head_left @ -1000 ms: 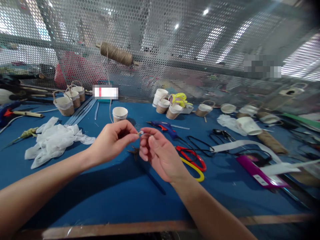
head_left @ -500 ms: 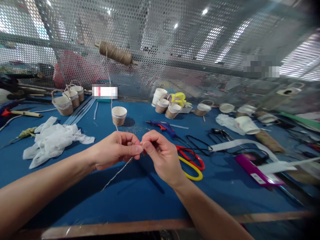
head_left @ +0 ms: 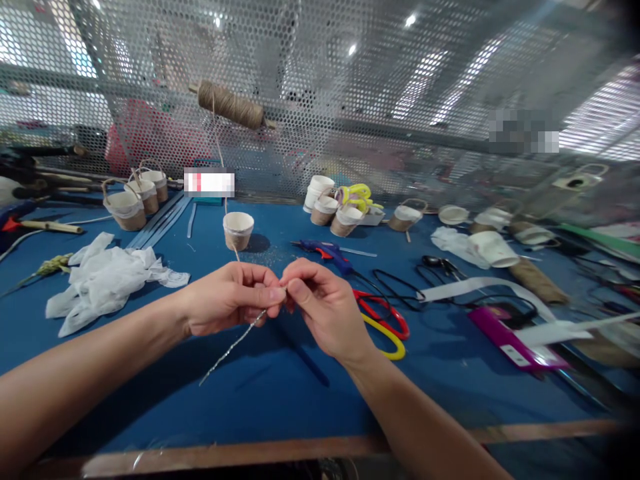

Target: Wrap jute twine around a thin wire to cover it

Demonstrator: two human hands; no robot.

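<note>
My left hand [head_left: 233, 300] and my right hand [head_left: 320, 307] meet fingertip to fingertip above the blue table [head_left: 280, 393], both pinched shut. Between them they hold a thin twine strand [head_left: 233, 345] whose loose end hangs down and to the left. From my left hand the twine rises to a brown spool [head_left: 231, 105] mounted on the perforated metal screen [head_left: 350, 87]. A small paper cup [head_left: 239, 230] stands just beyond my hands.
Red and yellow scissors [head_left: 385, 323] and a blue glue gun [head_left: 327, 253] lie right of my hands. White crumpled cloth [head_left: 105, 280] lies at the left. Twine-wrapped cups [head_left: 133, 200] with handles stand at back left, and more cups [head_left: 340, 213] stand at back centre.
My hands closed together from a loose pinch. The twine end now hangs out below my left hand. Since half a second ago almost nothing has moved.
</note>
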